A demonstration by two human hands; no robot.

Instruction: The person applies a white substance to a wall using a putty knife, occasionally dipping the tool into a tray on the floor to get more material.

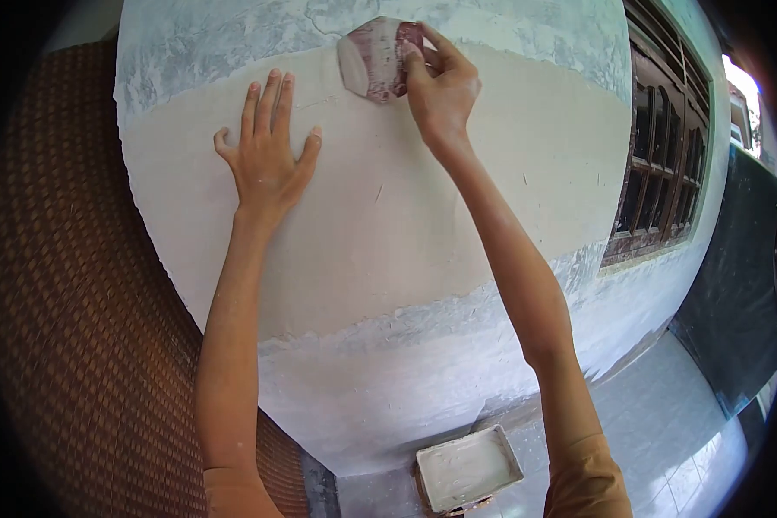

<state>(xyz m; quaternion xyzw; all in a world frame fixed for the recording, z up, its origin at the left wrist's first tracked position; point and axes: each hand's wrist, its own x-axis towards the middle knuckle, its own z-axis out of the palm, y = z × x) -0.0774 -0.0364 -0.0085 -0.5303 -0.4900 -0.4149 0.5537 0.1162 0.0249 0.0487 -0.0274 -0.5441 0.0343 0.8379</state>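
My right hand grips a dark red, plaster-smeared scraper between thumb and fingers. The scraper's flat face lies close to the wall, at the upper edge of a smooth off-white plaster band. To its left, my left hand rests against that band, palm to the wall and fingers spread, holding nothing. Above and below the band, the wall shows a rougher, blue-grey and white surface. Whether the scraper's edge presses on the wall cannot be made out exactly.
A rectangular tray of wet white plaster stands low by the wall's foot on the tiled floor. Woven brown matting runs along the left. A brown-framed window and a dark panel are at right.
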